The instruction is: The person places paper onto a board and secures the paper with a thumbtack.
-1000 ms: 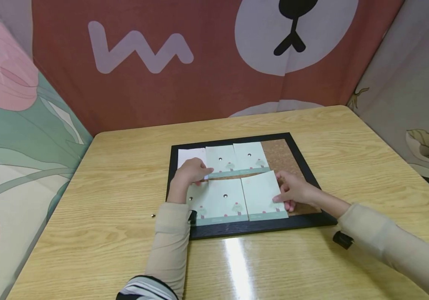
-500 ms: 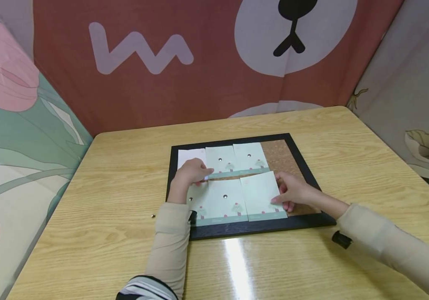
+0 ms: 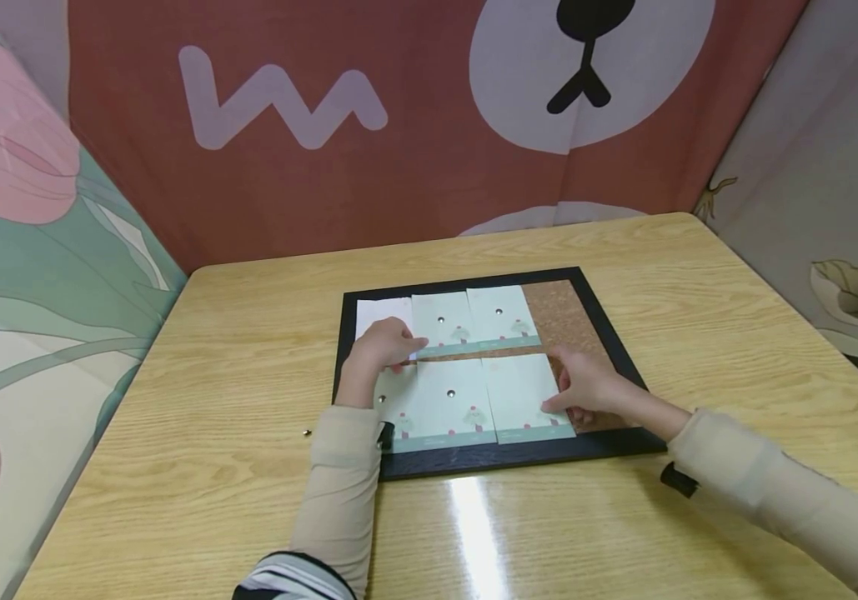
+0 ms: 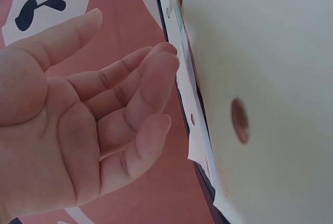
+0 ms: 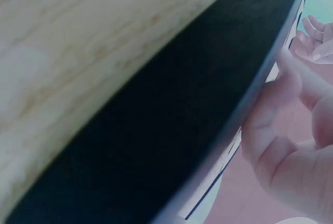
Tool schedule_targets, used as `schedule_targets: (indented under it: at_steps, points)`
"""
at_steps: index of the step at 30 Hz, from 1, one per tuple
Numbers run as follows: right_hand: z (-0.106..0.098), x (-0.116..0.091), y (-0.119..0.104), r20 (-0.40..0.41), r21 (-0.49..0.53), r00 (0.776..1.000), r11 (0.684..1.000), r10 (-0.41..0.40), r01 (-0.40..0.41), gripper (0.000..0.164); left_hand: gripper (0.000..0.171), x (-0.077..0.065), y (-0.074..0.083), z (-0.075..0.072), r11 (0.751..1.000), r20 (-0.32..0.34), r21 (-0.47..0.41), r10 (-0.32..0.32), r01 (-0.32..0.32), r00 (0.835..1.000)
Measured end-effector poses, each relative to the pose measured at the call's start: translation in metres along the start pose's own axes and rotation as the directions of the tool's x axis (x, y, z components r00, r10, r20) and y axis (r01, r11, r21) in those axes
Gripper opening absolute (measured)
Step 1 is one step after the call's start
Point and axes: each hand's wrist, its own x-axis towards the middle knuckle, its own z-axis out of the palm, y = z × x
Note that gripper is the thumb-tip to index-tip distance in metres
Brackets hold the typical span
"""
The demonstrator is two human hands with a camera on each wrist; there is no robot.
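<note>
A framed cork board [image 3: 564, 312] lies on the table with two rows of pale green note sheets on it. My right hand [image 3: 586, 385] holds the right edge of the lower row's rightmost note sheet [image 3: 522, 387], thumb on its face and forefinger by its upper corner. This sheet shows no pin. My left hand [image 3: 385, 340] is over the board's left side, between the rows, partly covering a whitish sheet [image 3: 372, 310]. In the left wrist view its fingers [image 4: 156, 78] are loosely bent with nothing in them, tips close to the sheets.
Silver thumbtacks sit on several sheets, such as the lower middle thumbtack [image 3: 451, 392]. A loose thumbtack [image 3: 306, 432] lies on the wooden table [image 3: 248, 350] left of the board. The black frame [image 3: 519, 454] surrounds the cork. A printed red curtain [image 3: 308, 200] hangs behind the table.
The top edge of the sheet at my right hand has come down and lies flatter and lower, opening a strip of cork above it. My right hand has shifted slightly; the left stays put.
</note>
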Motion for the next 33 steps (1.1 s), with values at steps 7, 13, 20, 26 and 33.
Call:
schedule_targets:
  at_steps: [7,13,20,26,33]
  points:
    - [-0.001,-0.002,0.001,-0.040,-0.106,0.984,0.980,-0.175,0.170,0.070,0.033,0.000,0.000,0.001,1.000,0.000,0.002,0.004,-0.004,1.000]
    - [0.009,-0.006,-0.002,-0.005,-0.344,0.899,0.845,-0.438,0.410,0.070,0.033,-0.001,0.000,0.001,1.000,0.001,0.000,0.006,-0.006,1.000]
    - [0.016,-0.007,0.000,0.103,-0.385,0.856,0.773,-0.507,0.504,0.069,0.034,-0.002,0.002,0.001,1.000,0.007,0.000,0.002,-0.002,1.000]
    - [0.015,-0.005,0.005,0.115,-0.304,0.866,0.813,-0.487,0.497,0.065,0.034,-0.002,0.001,0.001,1.000,0.009,-0.007,0.002,-0.002,1.000]
    - [0.015,-0.005,0.005,0.115,-0.301,0.864,0.812,-0.491,0.501,0.061,0.034,-0.001,0.001,0.001,1.000,0.001,-0.008,0.010,-0.010,1.000]
